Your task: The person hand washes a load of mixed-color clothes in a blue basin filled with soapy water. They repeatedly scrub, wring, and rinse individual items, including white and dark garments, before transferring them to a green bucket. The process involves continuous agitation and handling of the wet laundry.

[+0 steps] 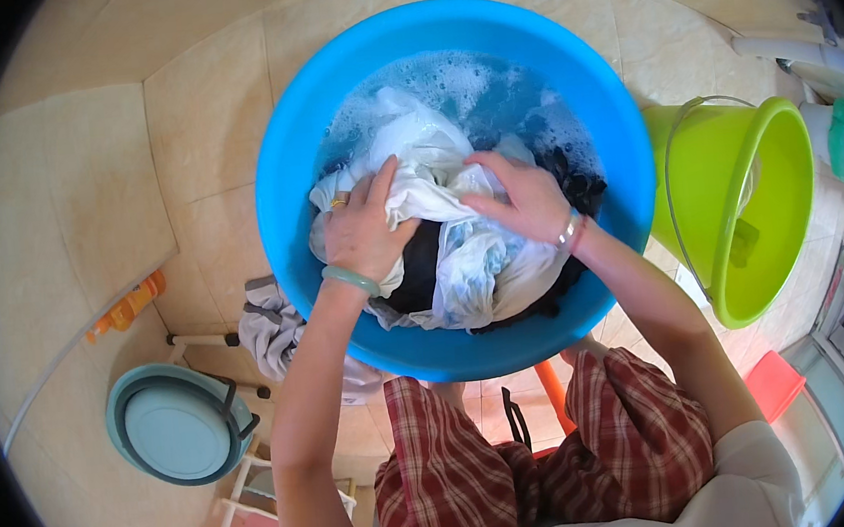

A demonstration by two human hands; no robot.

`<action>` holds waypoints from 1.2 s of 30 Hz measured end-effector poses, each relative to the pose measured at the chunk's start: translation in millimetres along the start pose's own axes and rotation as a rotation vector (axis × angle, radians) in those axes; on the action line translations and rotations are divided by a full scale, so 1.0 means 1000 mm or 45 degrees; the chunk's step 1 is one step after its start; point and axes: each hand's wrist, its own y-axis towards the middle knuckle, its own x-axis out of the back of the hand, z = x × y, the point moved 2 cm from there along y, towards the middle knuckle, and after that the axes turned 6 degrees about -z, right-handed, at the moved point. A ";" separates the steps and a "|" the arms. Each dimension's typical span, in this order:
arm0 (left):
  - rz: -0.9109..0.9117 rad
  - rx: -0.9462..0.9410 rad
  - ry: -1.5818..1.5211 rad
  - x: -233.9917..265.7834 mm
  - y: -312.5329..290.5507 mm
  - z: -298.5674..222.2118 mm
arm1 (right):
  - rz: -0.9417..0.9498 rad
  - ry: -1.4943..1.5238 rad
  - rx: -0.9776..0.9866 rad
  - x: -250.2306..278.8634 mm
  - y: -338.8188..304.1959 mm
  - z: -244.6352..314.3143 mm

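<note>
A large round blue basin (628, 175) stands in front of me, holding foamy water (497, 86) and wet laundry. Bunched in its middle is a wet white garment (420, 143), partly above the water. My left hand (364, 233), with a ring and a green bangle, grips a fold of it on the left. From the right, my right hand (534, 205) pinches the same cloth, fingers pointing inward. Dark cloth (418, 272) shows between and below my hands, and more lies to the right. The garment's exact kind is hidden by its folds.
At the right a tilted lime-green bucket (703, 209) with a wire handle stands against the basin. Grey-and-white cloth (272, 332) lies on the floor at left. A grey-green folding basin (175, 426), an orange bottle (129, 304) and a white rack (229, 526) are farther left.
</note>
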 end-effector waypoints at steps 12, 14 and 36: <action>-0.114 0.720 -1.450 0.025 -0.054 0.056 | -0.463 0.248 -0.066 0.006 -0.081 -0.052; -0.182 0.653 -1.417 0.032 -0.063 0.071 | -0.470 0.285 -0.186 0.012 -0.096 -0.052; 0.209 0.044 0.031 -0.022 0.028 0.017 | -0.264 -0.547 0.131 -0.003 -0.067 -0.039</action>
